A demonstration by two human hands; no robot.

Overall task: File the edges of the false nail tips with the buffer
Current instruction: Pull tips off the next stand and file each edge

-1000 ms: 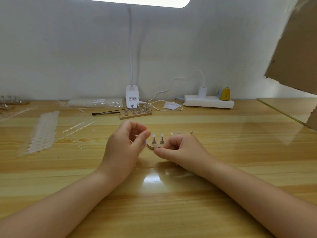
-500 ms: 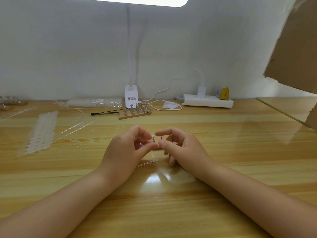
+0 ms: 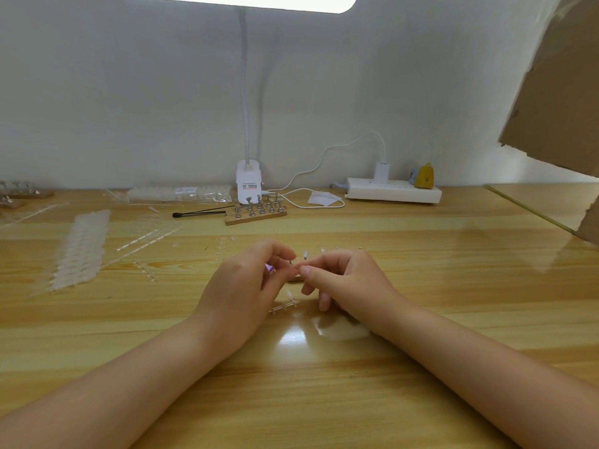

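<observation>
Head view, nail tip (image 3: 305, 255) just above both hands' meeting fingertips (image 3: 304, 270)

A glossy, varnished wooden table (image 3: 421, 286) is seen, on which a wooden block (image 3: 256, 217) with metal stands is set before the smooth white plastic power strip (image 3: 393, 191), beside matt brown cardboard (image 3: 557, 92).
</observation>
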